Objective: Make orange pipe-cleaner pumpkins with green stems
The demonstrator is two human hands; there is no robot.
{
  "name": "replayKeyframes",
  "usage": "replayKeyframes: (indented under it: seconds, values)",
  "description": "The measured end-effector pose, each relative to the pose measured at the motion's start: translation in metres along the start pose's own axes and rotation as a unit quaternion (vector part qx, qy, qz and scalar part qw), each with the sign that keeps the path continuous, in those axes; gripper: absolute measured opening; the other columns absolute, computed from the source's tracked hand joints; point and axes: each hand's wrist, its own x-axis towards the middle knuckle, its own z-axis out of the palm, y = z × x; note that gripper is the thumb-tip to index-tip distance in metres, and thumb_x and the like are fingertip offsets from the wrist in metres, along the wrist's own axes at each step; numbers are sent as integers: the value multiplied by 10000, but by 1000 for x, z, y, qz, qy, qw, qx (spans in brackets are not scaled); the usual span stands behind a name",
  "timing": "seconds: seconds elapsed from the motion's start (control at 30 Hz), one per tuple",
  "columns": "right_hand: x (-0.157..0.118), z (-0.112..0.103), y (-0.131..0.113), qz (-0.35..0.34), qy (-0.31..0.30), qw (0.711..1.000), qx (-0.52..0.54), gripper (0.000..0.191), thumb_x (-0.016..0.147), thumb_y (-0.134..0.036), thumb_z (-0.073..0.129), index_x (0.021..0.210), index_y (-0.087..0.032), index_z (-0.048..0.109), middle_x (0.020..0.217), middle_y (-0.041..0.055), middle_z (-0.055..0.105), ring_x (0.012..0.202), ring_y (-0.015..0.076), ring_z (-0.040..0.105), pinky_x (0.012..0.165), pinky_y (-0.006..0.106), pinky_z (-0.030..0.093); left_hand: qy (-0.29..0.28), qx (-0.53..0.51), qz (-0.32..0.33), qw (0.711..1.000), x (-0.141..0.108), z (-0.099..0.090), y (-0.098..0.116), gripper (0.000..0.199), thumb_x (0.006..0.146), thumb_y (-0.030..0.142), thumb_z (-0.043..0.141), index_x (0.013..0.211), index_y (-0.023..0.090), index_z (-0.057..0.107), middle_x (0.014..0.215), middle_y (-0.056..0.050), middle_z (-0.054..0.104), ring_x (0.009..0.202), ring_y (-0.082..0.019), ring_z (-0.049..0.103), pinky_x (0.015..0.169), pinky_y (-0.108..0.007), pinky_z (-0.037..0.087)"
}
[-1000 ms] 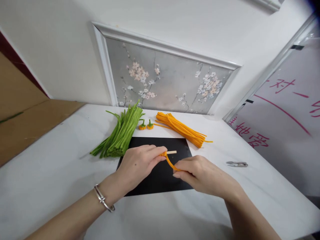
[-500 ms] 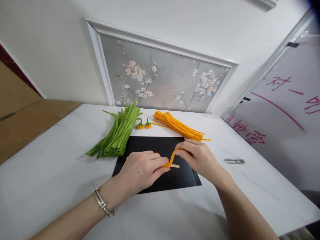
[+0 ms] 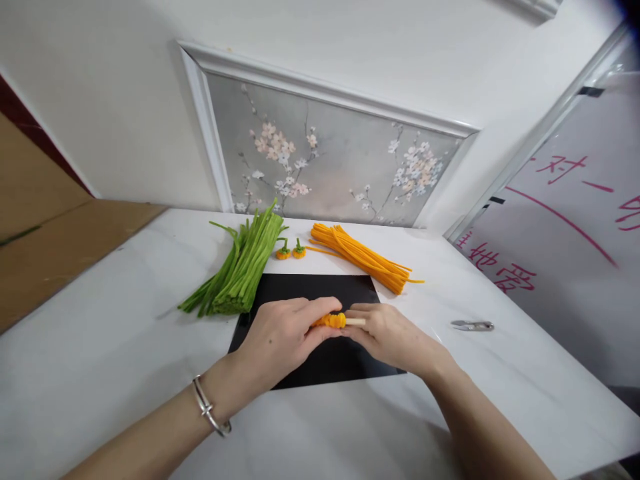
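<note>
Over a black mat, my left hand pinches an orange fuzzy strip that is coiled round a thin wooden stick. My right hand has its fingers closed round the bare right end of that stick, close to the coil. Behind the mat on the left lies a bundle of green fuzzy stems. A bundle of orange fuzzy stems lies behind it on the right. Two small orange pieces with green tops sit between the bundles.
Small metal snips lie on the white table to the right. A brown board is at the far left. Behind the table stand a framed flower panel and, at the right, a whiteboard with red writing.
My right hand has come down from the raised end of the orange strip and now holds the stick. The strip's end no longer stands up; the coil shows between my hands.
</note>
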Motion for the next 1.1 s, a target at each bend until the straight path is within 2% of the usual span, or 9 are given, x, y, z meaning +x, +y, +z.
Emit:
replayKeyframes:
  seconds: [0.07, 0.17, 0.27, 0.4, 0.53, 0.6, 0.77, 0.93, 1.1]
  values:
    - [-1, -1, -3, 3, -10, 1000, -9, 240, 984, -235, 442, 804, -199, 597, 737, 8, 631, 672, 139, 553, 619, 250, 365, 13, 4, 11, 1000, 0, -1, -1, 249, 904, 248, 567, 1148, 227, 615, 797, 12, 716, 645, -126, 630, 589, -227, 452]
    - [-3, -3, -5, 21, -16, 1000, -7, 228, 973, -243, 460, 778, -194, 567, 678, -6, 586, 602, 124, 507, 582, 245, 336, 20, 0, 17, 1000, 2, -3, -3, 215, 911, 227, 554, 1105, 243, 648, 810, 21, 719, 671, -125, 630, 589, -222, 448]
    - [-6, -6, -6, 25, -10, 1000, 9, 247, 966, -247, 469, 736, -192, 540, 648, -18, 545, 580, 115, 479, 571, 243, 320, 12, -9, -19, 1000, 5, -7, -2, 183, 910, 239, 557, 1050, 254, 673, 783, 35, 705, 674, -122, 624, 591, -217, 442]
    - [-9, -11, -10, 25, -1, 999, 26, 252, 966, -239, 461, 730, -196, 537, 636, -29, 506, 567, 111, 458, 561, 242, 315, -27, -44, -81, 995, 9, -12, 0, 157, 899, 213, 556, 981, 259, 682, 844, 37, 696, 709, -115, 628, 633, -211, 451]
    - [-10, -17, -15, 20, 11, 999, 38, 236, 971, -249, 453, 768, -195, 560, 671, -15, 524, 586, 118, 475, 563, 244, 328, -62, -55, -101, 991, 10, -14, 1, 167, 883, 165, 539, 933, 247, 677, 832, 38, 690, 714, -122, 630, 622, -212, 446]
    - [-10, -19, -17, 17, 26, 998, 47, 229, 976, -251, 441, 805, -190, 580, 688, -5, 537, 602, 123, 491, 571, 247, 340, -74, -35, -92, 992, 9, -12, 1, 176, 889, 187, 537, 965, 256, 680, 792, 39, 695, 692, -129, 636, 600, -217, 439]
    - [-11, -23, -17, 18, 80, 995, 59, 212, 981, -241, 434, 892, -184, 618, 751, 17, 588, 645, 130, 528, 601, 249, 385, -89, 17, -55, 994, 5, -7, -2, 211, 907, 232, 535, 1079, 246, 657, 862, 8, 736, 738, -161, 675, 621, -241, 452]
    - [-9, -20, -12, 38, 136, 989, 54, 205, 980, -259, 442, 916, -195, 626, 778, 19, 618, 642, 126, 540, 625, 248, 425, -82, 40, -21, 996, 4, -4, 0, 182, 895, 359, 567, 951, 235, 688, 731, 12, 709, 648, -152, 647, 574, -237, 418]
    - [-6, -14, -6, 62, 166, 982, 69, 224, 981, -273, 446, 894, -197, 639, 837, 33, 660, 705, 132, 597, 689, 251, 472, -77, 35, -6, 996, 5, -3, 3, 167, 879, 350, 594, 819, 227, 688, 607, 37, 638, 571, -126, 587, 516, -232, 351]
